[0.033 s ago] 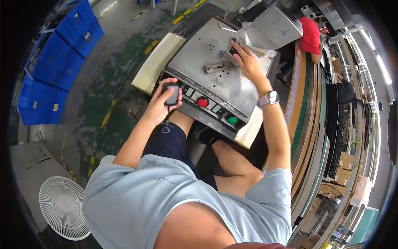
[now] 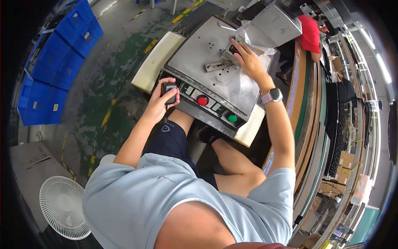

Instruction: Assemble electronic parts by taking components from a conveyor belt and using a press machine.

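Note:
My left hand [image 2: 158,99], off the near left corner of the metal-topped machine, is closed around a small dark rounded casing [image 2: 168,92], its thumb across the side. On the machine's grey metal top [image 2: 190,52], my right hand [image 2: 251,64] reaches to the far right, with index finger and thumb around a small dark part [image 2: 234,50] at a metal block [image 2: 227,57]. The hand hides some of that part. Left of the block lies a slotted metal clamp bar [image 2: 217,66]. The front panel carries a red button [image 2: 202,101] and a green button [image 2: 232,118].
A metal box [image 2: 275,27] and clear plastic film [image 2: 267,51] are beyond my right hand. Pale padded blocks [image 2: 159,60] flank the machine. A long bench line runs along the right, where a person in a red top [image 2: 309,35] is. Blue bins [image 2: 54,62] and a white fan [image 2: 64,207] are left.
The dark casing in my left hand has turned, showing more of its edge, and shifted slightly left. My right hand stays at the block; its forearm has moved slightly right.

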`<state>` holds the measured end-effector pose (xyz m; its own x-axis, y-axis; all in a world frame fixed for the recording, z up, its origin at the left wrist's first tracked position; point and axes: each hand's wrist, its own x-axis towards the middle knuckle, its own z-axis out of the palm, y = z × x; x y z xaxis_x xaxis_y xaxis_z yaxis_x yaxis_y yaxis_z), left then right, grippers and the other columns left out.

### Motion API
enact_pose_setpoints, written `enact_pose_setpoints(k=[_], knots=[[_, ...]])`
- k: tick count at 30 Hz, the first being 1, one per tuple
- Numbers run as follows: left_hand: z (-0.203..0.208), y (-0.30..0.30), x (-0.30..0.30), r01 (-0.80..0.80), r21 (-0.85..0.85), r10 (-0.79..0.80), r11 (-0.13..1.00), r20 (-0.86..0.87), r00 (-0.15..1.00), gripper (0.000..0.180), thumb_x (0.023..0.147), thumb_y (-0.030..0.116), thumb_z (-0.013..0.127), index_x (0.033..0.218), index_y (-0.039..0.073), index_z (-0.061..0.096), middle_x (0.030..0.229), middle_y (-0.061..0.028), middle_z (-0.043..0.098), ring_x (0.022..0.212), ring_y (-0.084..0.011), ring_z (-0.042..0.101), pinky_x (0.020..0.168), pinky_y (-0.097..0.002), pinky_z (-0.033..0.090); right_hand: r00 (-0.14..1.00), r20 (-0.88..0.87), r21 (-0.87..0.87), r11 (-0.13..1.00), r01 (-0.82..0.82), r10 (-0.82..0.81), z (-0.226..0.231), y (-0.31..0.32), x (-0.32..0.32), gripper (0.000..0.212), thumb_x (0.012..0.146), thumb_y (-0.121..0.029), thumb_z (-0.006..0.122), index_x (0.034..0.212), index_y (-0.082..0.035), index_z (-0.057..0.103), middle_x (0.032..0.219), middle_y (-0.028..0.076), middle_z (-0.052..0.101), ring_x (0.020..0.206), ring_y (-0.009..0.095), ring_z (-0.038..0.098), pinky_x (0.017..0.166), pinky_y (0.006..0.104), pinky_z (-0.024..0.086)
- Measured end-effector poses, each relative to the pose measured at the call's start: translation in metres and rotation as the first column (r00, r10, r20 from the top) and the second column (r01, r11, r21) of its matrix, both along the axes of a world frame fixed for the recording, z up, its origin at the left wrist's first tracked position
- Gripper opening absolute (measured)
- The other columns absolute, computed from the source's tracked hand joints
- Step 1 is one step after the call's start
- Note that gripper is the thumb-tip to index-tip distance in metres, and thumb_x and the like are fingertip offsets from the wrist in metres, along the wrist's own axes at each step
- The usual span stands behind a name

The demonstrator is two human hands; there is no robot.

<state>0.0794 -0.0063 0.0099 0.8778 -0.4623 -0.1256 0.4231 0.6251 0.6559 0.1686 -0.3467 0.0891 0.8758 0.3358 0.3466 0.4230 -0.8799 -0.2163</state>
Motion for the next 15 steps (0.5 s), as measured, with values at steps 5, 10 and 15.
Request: enact_pose_setpoints(k=[5, 10, 15], knots=[[-0.055, 0.013, 0.021, -0.478, 0.580, 0.038, 0.660, 0.610, 0.792, 0.036, 0.088, 0.003, 0.061, 0.121, 0.009, 0.048, 0.099, -0.0086, 0.058, 0.080, -0.0183, 0.057, 0.076, -0.0268, 0.048, 0.943, -0.295, -0.384, 0.923, 0.034, -0.158, 0.023, 0.016, -0.079, 0.090, 0.076, -0.038, 0.075, 0.150, -0.018, 0.029, 0.151, 0.019, 0.030, 0.134, 0.039, 0.036, 0.104, 0.0470, 0.039], [-0.041, 0.004, 0.010, -0.404, 0.626, -0.081, 0.667, 0.601, 0.795, 0.037, 0.086, 0.004, 0.062, 0.120, 0.008, 0.048, 0.104, -0.0088, 0.059, 0.090, -0.0188, 0.058, 0.083, -0.0272, 0.045, 0.869, -0.324, -0.596, 0.794, 0.120, -0.374, -0.024, 0.040, -0.178, 0.113, 0.061, -0.037, 0.084, 0.151, -0.008, 0.022, 0.153, 0.022, 0.024, 0.142, 0.037, 0.024, 0.111, 0.0547, 0.029], [0.062, -0.081, -0.010, -0.164, 0.371, -0.144, 0.914, 0.674, 0.725, 0.036, 0.090, 0.017, 0.060, 0.123, 0.006, 0.049, 0.115, -0.0109, 0.058, 0.098, -0.0209, 0.056, 0.085, -0.0298, 0.045, 0.970, -0.132, 0.558, 0.824, -0.098, 0.205, 0.006, 0.097, -0.183, 0.083, 0.079, -0.027, 0.077, 0.143, -0.001, 0.032, 0.137, 0.022, 0.042, 0.126, 0.030, 0.044, 0.102, 0.0415, 0.038]])
